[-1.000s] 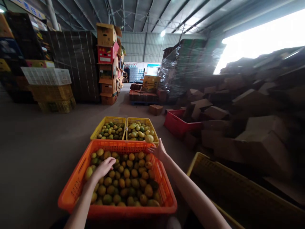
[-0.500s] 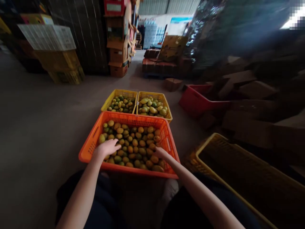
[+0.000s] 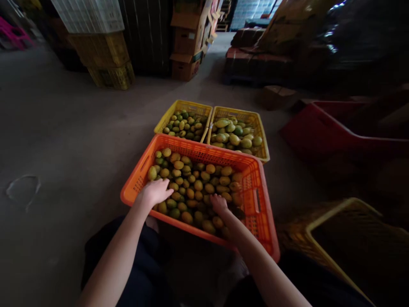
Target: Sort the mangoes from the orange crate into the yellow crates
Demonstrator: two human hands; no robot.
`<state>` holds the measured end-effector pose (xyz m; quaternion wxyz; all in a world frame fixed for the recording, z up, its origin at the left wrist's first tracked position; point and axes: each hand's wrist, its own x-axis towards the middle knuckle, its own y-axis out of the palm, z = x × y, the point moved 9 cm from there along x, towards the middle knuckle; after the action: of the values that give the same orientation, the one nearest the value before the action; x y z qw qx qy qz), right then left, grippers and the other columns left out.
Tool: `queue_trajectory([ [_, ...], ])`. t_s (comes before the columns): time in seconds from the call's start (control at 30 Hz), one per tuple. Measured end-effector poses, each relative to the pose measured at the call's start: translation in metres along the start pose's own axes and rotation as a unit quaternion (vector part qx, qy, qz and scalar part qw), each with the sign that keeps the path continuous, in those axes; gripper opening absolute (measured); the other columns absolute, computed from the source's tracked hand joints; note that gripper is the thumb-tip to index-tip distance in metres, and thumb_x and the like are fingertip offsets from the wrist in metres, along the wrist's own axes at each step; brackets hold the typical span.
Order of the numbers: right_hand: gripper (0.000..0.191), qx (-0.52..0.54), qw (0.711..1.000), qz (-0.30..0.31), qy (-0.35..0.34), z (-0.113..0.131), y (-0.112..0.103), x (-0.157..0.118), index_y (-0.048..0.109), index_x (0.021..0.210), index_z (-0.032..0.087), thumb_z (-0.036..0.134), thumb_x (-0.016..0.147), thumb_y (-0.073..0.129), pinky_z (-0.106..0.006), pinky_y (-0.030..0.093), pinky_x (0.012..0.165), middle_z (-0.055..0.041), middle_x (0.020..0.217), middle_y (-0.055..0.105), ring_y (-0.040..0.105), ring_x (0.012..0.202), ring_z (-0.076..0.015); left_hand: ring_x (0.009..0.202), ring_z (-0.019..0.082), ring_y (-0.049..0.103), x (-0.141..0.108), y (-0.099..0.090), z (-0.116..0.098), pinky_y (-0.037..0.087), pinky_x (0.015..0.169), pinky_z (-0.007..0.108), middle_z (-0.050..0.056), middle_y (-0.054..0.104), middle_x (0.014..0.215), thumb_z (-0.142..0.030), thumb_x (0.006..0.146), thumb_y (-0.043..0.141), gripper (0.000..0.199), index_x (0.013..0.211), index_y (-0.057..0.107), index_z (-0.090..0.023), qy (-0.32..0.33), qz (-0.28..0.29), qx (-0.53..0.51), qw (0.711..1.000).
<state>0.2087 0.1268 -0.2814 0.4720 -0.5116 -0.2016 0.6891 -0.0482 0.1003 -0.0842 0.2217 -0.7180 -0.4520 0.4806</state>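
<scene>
In front of me is an orange plastic crate (image 3: 195, 233) holding many small oval fruits (image 3: 198, 185), yellow to green, that look like mangoes. My left hand (image 3: 157, 192) rests palm down over the fruits at the crate's left side, its fingers stretched out and thumb apart. Toward the middle right, my right hand (image 3: 219, 204) reaches down onto the fruits with fingers slightly bent and spread; its palm side is hidden. I see no fruit lifted in either hand. Bare grating shows along the crate's right wall.
Behind stand two yellow crates, the left one (image 3: 209, 123) with small fruits, the right one (image 3: 266, 143) with larger green-yellow fruits. A yellow crate (image 3: 322, 251) is at lower right, a red bin (image 3: 315, 128) beyond. Stacked crates (image 3: 110, 55) and cartons (image 3: 187, 47) stand farther back.
The view has turned down and to the left. My right hand has moved away from the crate's right wall toward its middle. My left hand stays over the left side.
</scene>
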Motion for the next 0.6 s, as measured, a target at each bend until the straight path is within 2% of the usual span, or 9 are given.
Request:
queue_trajectory([
  [0.07,0.034,-0.079,0.997,-0.001,-0.006,0.005,0.005,0.007,0.053,0.118,0.016,0.033,0.088,0.054,-0.041,0.050,0.083,-0.0091,0.118,0.056,0.058,0.100,-0.0204,0.122,0.037,0.046,0.000,-0.001,-0.002,0.033,0.100,0.048,0.022,0.053,0.127,-0.038,0.085,0.041,0.042,0.116,0.055,-0.013,0.005,0.020,0.074,0.997],
  [0.2,0.034,-0.196,0.980,-0.005,-0.028,0.016,0.009,0.009,0.053,0.118,0.016,0.033,0.089,0.053,-0.042,0.050,0.083,-0.0087,0.118,0.056,0.058,0.100,-0.0201,0.120,0.036,0.048,0.002,-0.005,-0.004,0.037,0.096,0.046,0.022,0.053,0.128,-0.041,0.087,0.036,0.048,0.123,0.052,-0.014,0.002,0.026,0.097,0.995],
  [0.33,0.042,-0.230,0.972,-0.016,-0.055,0.034,-0.009,0.003,0.057,0.113,0.013,0.025,0.075,0.070,-0.037,0.049,0.079,-0.0122,0.106,0.063,0.061,0.098,-0.0251,0.119,0.036,0.049,0.004,-0.012,-0.010,0.037,0.095,0.045,0.022,0.053,0.128,-0.043,0.087,0.036,0.049,0.123,0.052,-0.014,0.010,0.022,0.091,0.996],
  [0.4,0.047,-0.223,0.972,-0.033,-0.066,0.048,-0.030,-0.002,0.058,0.110,0.014,0.024,0.066,0.074,-0.033,0.048,0.072,-0.0132,0.097,0.067,0.063,0.093,-0.0276,0.121,0.036,0.047,0.005,-0.016,-0.013,0.037,0.096,0.043,0.022,0.051,0.130,-0.042,0.087,0.037,0.049,0.124,0.051,-0.013,0.015,0.017,0.088,0.996],
  [0.43,0.047,-0.215,0.973,-0.049,-0.073,0.057,-0.045,-0.006,0.058,0.111,0.016,0.028,0.068,0.072,-0.031,0.048,0.069,-0.0130,0.098,0.067,0.064,0.092,-0.0275,0.122,0.035,0.046,0.005,-0.019,-0.015,0.036,0.097,0.043,0.022,0.050,0.131,-0.042,0.087,0.038,0.049,0.125,0.050,-0.012,0.016,0.014,0.087,0.996],
  [0.5,0.052,-0.195,0.974,-0.088,-0.082,0.073,-0.079,-0.014,0.054,0.115,0.017,0.033,0.068,0.070,-0.031,0.046,0.068,-0.0143,0.103,0.066,0.064,0.093,-0.0284,0.125,0.034,0.043,0.004,-0.021,-0.019,0.034,0.099,0.041,0.022,0.048,0.134,-0.041,0.088,0.039,0.051,0.127,0.047,-0.011,0.021,0.012,0.083,0.996],
  [0.6,0.051,-0.150,0.974,-0.147,-0.091,0.094,-0.133,-0.038,0.052,0.116,0.018,0.043,0.073,0.062,-0.030,0.045,0.068,-0.0130,0.102,0.067,0.063,0.093,-0.0270,0.128,0.033,0.040,0.004,-0.022,-0.029,0.032,0.101,0.040,0.021,0.045,0.137,-0.042,0.088,0.039,0.052,0.128,0.046,-0.011,0.032,0.012,0.075,0.997],
])
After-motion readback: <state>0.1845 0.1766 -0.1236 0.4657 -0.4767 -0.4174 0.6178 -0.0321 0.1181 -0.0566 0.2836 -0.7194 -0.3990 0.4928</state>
